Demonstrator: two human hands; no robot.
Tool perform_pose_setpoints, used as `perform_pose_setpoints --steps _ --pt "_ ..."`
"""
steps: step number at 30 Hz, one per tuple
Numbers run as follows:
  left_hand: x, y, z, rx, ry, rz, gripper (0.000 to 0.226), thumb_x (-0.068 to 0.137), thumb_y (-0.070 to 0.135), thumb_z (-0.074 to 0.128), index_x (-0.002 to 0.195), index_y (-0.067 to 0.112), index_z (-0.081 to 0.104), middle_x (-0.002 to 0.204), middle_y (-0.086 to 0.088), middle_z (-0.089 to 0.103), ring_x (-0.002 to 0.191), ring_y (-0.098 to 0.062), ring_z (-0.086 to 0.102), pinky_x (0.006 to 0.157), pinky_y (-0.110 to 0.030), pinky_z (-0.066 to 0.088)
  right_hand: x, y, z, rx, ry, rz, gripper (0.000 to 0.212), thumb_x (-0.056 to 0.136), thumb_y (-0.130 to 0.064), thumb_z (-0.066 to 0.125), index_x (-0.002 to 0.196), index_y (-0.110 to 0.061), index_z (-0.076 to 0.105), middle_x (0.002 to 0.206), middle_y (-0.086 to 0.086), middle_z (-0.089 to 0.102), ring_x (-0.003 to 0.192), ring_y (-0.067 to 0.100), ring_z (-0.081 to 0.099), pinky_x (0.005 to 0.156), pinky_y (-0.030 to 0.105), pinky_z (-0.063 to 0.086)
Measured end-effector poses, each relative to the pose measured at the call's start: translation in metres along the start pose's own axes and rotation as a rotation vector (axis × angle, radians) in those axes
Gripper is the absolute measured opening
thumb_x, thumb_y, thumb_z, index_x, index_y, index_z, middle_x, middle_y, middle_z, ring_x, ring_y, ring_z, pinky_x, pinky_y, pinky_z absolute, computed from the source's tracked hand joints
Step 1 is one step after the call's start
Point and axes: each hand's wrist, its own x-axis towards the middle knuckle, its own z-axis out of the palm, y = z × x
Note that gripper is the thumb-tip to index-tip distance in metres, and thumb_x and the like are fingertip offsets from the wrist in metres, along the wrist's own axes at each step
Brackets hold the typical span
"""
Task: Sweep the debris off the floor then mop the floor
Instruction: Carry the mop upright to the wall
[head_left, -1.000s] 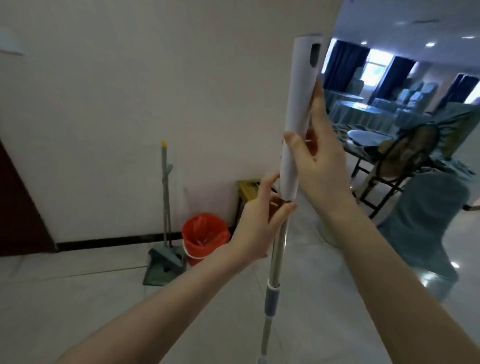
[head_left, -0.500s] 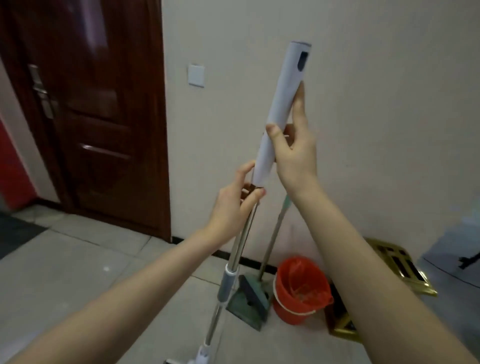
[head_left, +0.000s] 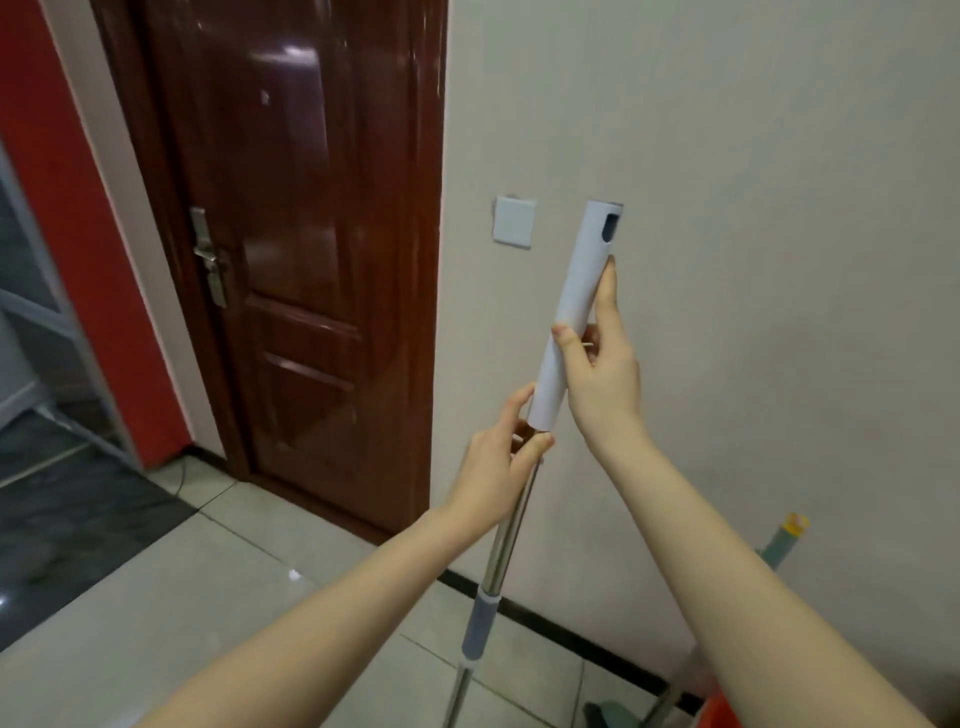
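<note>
**Q:** What lies at the left of the scene?
**A:** A red wall panel (head_left: 62, 208) stands above dark floor tiles (head_left: 67, 519). Right of it is a brown panelled door (head_left: 311, 234), closed in its frame, with a metal lock plate (head_left: 208, 257).

**Q:** And at the centre?
**A:** A light switch (head_left: 513, 222) sits on the pale wall (head_left: 753, 156). Nearer than the wall, the mop handle (head_left: 523, 499) rises at a tilt, its top leaning right.
- The left hand (head_left: 493, 467) curls its fingers round the steel shaft (head_left: 500, 558), just beneath the white sleeve (head_left: 579, 291).
- The right hand (head_left: 605, 379), higher up, grips that sleeve. Its thumb presses the near face and its forefinger stretches along the right side.
- A grey collar (head_left: 479, 626) sits lower on the shaft, which runs out of view at the bottom edge.

**Q:** What appears at the right?
**A:** A green, yellow-tipped broom handle (head_left: 784, 540) shows beyond the right forearm, close to the wall. At the bottom edge a dark green dustpan (head_left: 605, 716) lies just beside an orange container (head_left: 714, 717). Both are largely cut off. Pale floor tiles (head_left: 156, 623) meet the wall at black skirting (head_left: 571, 629).
</note>
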Motion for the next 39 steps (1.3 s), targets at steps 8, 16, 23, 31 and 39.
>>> perform_pose_setpoints --steps 8,16,23,31,39 --pt "0.119 -0.115 -0.003 -0.084 -0.083 -0.072 0.057 0.096 0.035 0.053 0.144 0.042 0.025 0.089 0.003 0.065 0.083 -0.008 0.065 0.08 -0.034 0.056 0.092 0.084 0.087 -0.126 -0.016 0.083 0.069 0.1 -0.021 0.048 0.154 -0.037 0.009 0.11 -0.004 0.047 0.07 -0.006 0.048 0.067 -0.002 0.038" --pt "0.216 -0.166 0.02 -0.062 -0.242 0.015 0.073 0.096 0.032 0.052 0.147 0.055 0.003 0.091 -0.005 0.068 0.076 -0.018 0.065 0.074 -0.043 0.056 0.164 0.151 0.112 -0.23 0.091 0.195 0.069 0.099 -0.025 0.047 0.15 -0.049 0.008 0.131 0.001 0.057 0.094 0.018 0.062 0.091 0.041 0.053" --pt "0.271 -0.191 0.029 -0.032 -0.317 0.046 0.073 0.096 0.031 0.051 0.15 0.047 0.004 0.079 -0.007 0.066 0.069 -0.019 0.063 0.07 -0.041 0.054 0.208 0.181 0.119 -0.23 0.136 0.227 0.068 0.1 -0.023 0.046 0.153 -0.042 0.008 0.141 -0.013 0.047 0.101 0.015 0.058 0.091 0.031 0.05" --pt "0.309 -0.23 0.04 -0.066 -0.387 0.026 0.073 0.097 0.026 0.05 0.146 0.055 0.004 0.084 -0.007 0.066 0.069 -0.015 0.061 0.07 -0.029 0.05 0.235 0.226 0.139 -0.217 0.193 0.327 0.067 0.1 -0.02 0.047 0.154 -0.038 0.011 0.135 0.0 0.055 0.099 0.014 0.054 0.091 0.026 0.047" --pt "0.327 -0.24 0.07 -0.053 -0.328 -0.05 0.071 0.098 0.023 0.048 0.147 0.051 0.004 0.106 -0.004 0.067 0.084 -0.016 0.063 0.079 -0.031 0.052 0.257 0.255 0.134 -0.262 0.165 0.379 0.072 0.1 -0.02 0.047 0.153 -0.04 0.003 0.133 0.005 0.056 0.097 0.021 0.059 0.089 0.03 0.049"
